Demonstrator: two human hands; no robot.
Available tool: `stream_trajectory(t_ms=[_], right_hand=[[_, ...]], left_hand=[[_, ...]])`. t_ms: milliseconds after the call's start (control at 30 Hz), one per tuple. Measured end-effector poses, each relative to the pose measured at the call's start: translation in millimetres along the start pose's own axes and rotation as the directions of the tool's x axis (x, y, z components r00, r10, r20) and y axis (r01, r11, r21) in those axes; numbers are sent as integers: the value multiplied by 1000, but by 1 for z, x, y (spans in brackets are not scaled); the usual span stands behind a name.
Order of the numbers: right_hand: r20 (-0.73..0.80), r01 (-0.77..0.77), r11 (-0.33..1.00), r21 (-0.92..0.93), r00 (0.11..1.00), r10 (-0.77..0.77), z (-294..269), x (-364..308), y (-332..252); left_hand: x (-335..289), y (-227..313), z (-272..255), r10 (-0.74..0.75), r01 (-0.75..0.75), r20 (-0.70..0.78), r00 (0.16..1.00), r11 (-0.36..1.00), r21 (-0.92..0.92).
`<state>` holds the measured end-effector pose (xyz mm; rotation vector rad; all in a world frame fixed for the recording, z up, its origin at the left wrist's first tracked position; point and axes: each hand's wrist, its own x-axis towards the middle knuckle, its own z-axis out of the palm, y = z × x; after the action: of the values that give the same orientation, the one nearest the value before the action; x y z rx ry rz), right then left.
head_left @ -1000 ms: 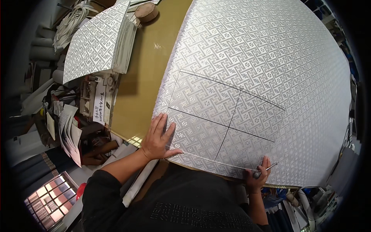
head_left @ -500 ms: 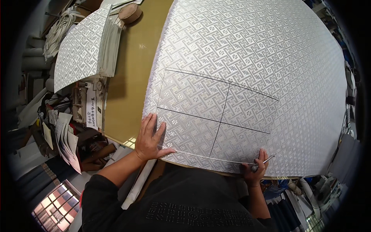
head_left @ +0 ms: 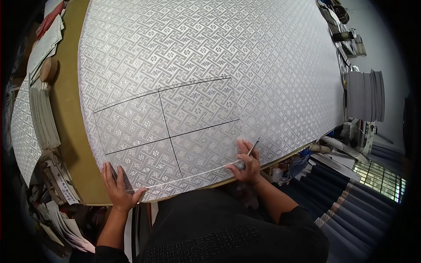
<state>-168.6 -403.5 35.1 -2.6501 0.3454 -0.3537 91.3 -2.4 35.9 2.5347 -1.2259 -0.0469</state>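
Note:
A silver-white patterned cloth (head_left: 197, 52) covers most of the table. Black lines (head_left: 169, 137) cross on it inside a greyer rectangle; I cannot tell whether this is a see-through sheet. My left hand (head_left: 117, 189) lies flat near the cloth's left front edge, fingers spread. From its thumb a white string (head_left: 193, 176) runs taut along the front edge to my right hand (head_left: 246, 165). The fingers of my right hand are closed round a slim metal rod (head_left: 253, 146), its tip pointing up and away. A small grey rounded thing (head_left: 239, 165) shows between thumb and fingers.
Left of the cloth, a round wooden block (head_left: 48, 70) sits near a stack of patterned sheets (head_left: 44, 116) on the mustard-coloured tabletop (head_left: 68, 109). Grey stacked sheets (head_left: 365, 96) stand at the right. Dark cloth rolls (head_left: 333, 188) lie below the table's right edge.
The view has swung round to the right, so the cloth and both hands appear farther left and tilted. Both hands keep their places at the ends of the string.

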Motion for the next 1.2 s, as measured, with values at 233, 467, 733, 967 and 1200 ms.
stream_trajectory(t_ms=[233, 467, 733, 967, 1200], right_hand=[[8, 14, 1000, 15, 1000, -15, 3, -1, 2], [-18, 18, 1000, 13, 1000, -18, 4, -1, 1], [-50, 62, 997, -34, 997, -64, 8, 0, 2], [-52, 52, 998, -42, 997, -54, 8, -3, 5], [-34, 17, 1000, -21, 999, -18, 9, -2, 5]], left_hand=[[-1, 2, -3, -15, 15, 4, 1000, 1000, 3], [-1, 1, -5, -33, 33, 0, 999, 999, -4], [0, 2, -4, -29, 28, -23, 999, 999, -30], [3, 3, -2, -18, 17, -29, 999, 999, -43], [-2, 1, -5, -26, 25, -10, 1000, 1000, -13]])
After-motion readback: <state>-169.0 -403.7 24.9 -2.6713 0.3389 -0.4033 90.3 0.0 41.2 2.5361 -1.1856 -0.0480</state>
